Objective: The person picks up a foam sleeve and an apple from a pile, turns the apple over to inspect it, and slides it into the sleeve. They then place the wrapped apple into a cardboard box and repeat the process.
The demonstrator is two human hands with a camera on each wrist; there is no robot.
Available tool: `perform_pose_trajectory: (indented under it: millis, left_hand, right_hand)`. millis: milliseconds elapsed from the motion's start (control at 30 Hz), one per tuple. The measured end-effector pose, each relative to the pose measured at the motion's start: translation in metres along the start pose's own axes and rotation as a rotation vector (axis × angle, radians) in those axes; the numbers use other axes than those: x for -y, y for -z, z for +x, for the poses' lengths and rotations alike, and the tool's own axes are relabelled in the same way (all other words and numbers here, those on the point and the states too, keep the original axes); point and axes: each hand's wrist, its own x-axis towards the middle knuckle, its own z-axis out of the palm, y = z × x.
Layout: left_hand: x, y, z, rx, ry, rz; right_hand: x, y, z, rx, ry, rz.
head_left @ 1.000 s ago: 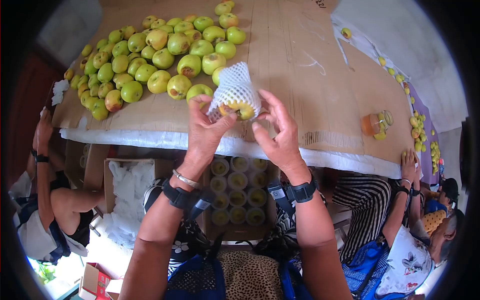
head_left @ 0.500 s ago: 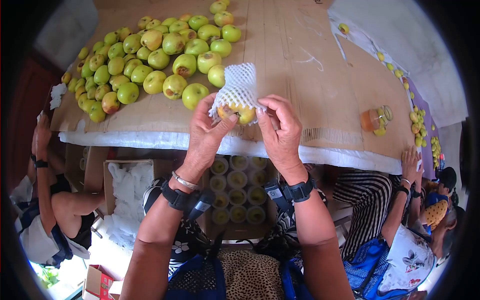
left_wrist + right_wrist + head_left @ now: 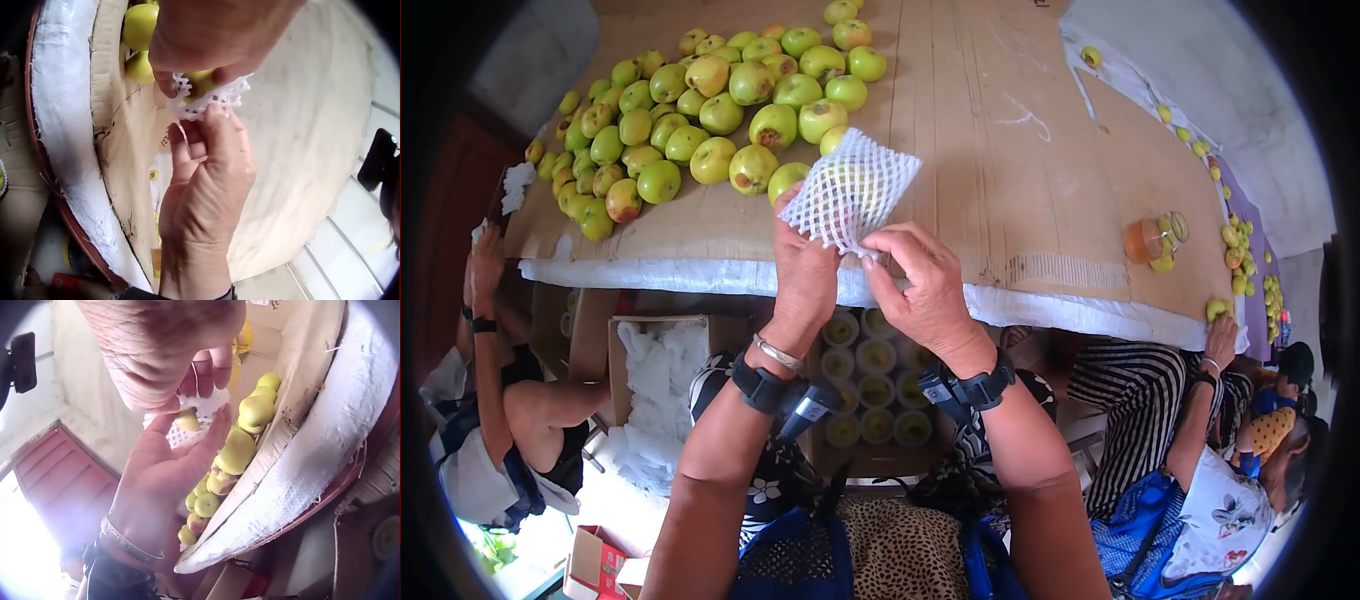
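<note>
Head view shows both hands raised over the edge of a brown cardboard-covered table (image 3: 1020, 150), sharing one yellow-green apple wrapped in a white foam mesh sleeve (image 3: 850, 190). The left hand (image 3: 805, 270) cups the wrapped apple from below and behind, fingers curled round it. The right hand (image 3: 920, 290) pinches the sleeve's lower edge between thumb and fingertips, touching the left hand. Just beyond the grip lies a heap of loose green apples (image 3: 690, 110). Below the wrists, a cardboard box of netted apples (image 3: 875, 395) sits open.
</note>
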Motion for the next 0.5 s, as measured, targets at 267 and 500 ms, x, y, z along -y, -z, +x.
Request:
perform_pose_trajectory:
  millis: [267, 500]
  left_hand:
    - [-0.006, -0.004, 0.003, 0.077, -0.358, 0.558]
    - [-0.016, -0.008, 0.003, 0.289, -0.765, 1.043]
  right_hand:
    - [-0.004, -0.007, -0.003, -0.024, -0.297, 0.191]
    - [-0.004, -0.002, 0.005, -0.16, -0.398, 0.525]
